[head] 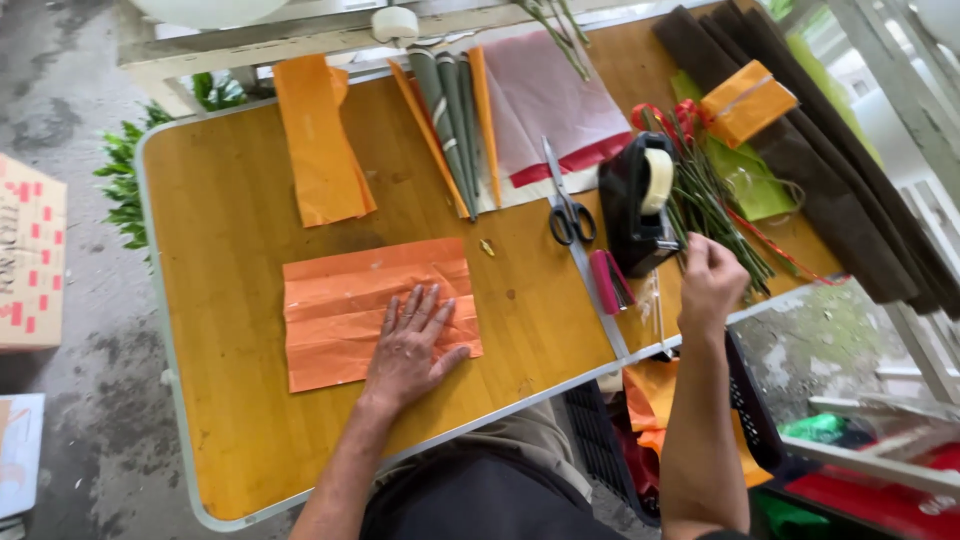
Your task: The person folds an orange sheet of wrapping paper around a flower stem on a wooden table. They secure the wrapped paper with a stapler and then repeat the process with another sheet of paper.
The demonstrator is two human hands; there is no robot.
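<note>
My left hand [412, 345] lies flat, fingers spread, on a creased sheet of orange paper [340, 300] on the wooden table [230, 230]. My right hand [708, 285] is raised beside a black tape dispenser [640, 205], fingers pinched on a strip of clear tape [657, 305] that hangs down from it. Black-handled scissors [565, 200] lie just left of the dispenser. A small pink object [607, 282] sits below it.
Another orange sheet [318, 140], folded grey-green and orange papers [450, 120] and a pink sheet [555, 95] lie at the back. Green stems [710, 200], red ribbon, dark brown wraps [810, 150] and an orange packet [745, 100] crowd the right. A cardboard box [30, 250] stands on the floor.
</note>
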